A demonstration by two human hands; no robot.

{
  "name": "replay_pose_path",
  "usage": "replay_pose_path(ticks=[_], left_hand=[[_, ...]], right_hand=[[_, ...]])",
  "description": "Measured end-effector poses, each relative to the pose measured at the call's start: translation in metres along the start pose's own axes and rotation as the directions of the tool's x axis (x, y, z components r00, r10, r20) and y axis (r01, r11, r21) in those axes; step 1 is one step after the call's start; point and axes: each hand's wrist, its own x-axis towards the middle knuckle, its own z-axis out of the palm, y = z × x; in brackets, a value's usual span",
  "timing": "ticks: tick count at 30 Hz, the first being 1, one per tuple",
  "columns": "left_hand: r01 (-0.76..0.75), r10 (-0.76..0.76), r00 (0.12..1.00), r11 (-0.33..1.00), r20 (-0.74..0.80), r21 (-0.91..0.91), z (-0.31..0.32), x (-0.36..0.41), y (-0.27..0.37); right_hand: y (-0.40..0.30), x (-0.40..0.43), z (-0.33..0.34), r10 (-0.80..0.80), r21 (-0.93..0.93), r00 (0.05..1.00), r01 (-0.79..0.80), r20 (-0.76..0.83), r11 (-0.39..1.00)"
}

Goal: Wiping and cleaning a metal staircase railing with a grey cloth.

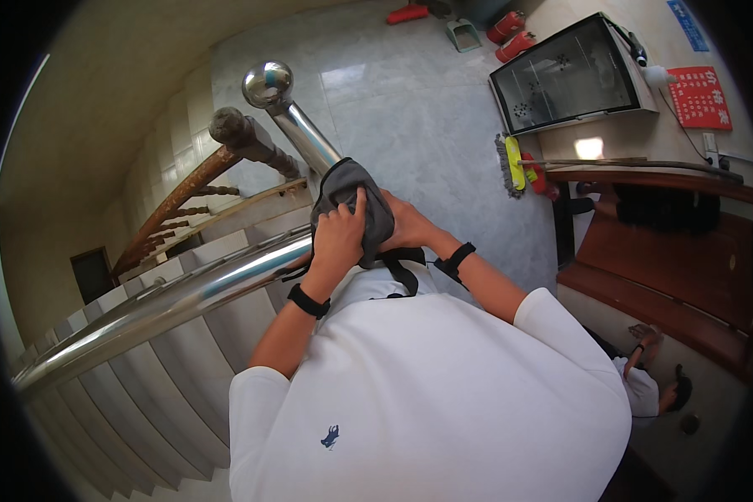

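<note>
A dark grey cloth (371, 219) is wrapped around a polished stainless steel post (310, 138), just below where the long steel handrail (251, 260) meets it. My left hand (340, 235) lies over the front of the cloth, index finger stretched out and the other fingers curled into the fabric. From the other side, my right hand (408, 219) grips the cloth against the post; some of its fingers are hidden behind the fabric. A shiny steel ball (268, 84) tops the post. Each wrist wears a black band.
Stairs (157, 370) run along the left, with a worn wooden banister (182, 207) beyond. A glass-fronted cabinet (565, 75), red fire extinguishers (508, 34), a dustpan (463, 36) and a yellow mop head (513, 164) stand ahead right. A wooden bench (671, 270) and a person (643, 383) are to the right.
</note>
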Motion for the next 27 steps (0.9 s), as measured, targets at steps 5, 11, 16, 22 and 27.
replay_pose_path(ticks=[5,11,16,22,27], left_hand=[[0.002,-0.002,0.999,1.0,-0.037,-0.01,-0.002,-0.006,-0.001],[0.01,-0.013,0.999,0.995,-0.036,-0.096,-0.006,-0.023,-0.01],[0.099,-0.097,0.995,0.988,0.026,-0.115,-0.039,-0.048,-0.028],[0.15,-0.145,0.988,0.983,0.051,-0.108,-0.036,-0.039,-0.018],[0.028,0.005,0.988,0.977,-0.155,0.21,0.027,-0.014,0.015]], right_hand=[[0.047,0.005,0.004,-0.045,0.185,0.985,0.014,0.165,0.983],[0.002,-0.01,0.007,0.217,-0.002,0.972,-0.218,0.092,0.976],[-0.054,-0.025,0.023,0.269,-0.462,0.963,-0.253,-0.032,0.85],[-0.049,0.0,0.01,0.211,-0.481,0.975,-0.217,-0.068,0.849],[0.006,0.014,-0.007,0.169,-0.024,0.946,-0.169,0.276,0.985]])
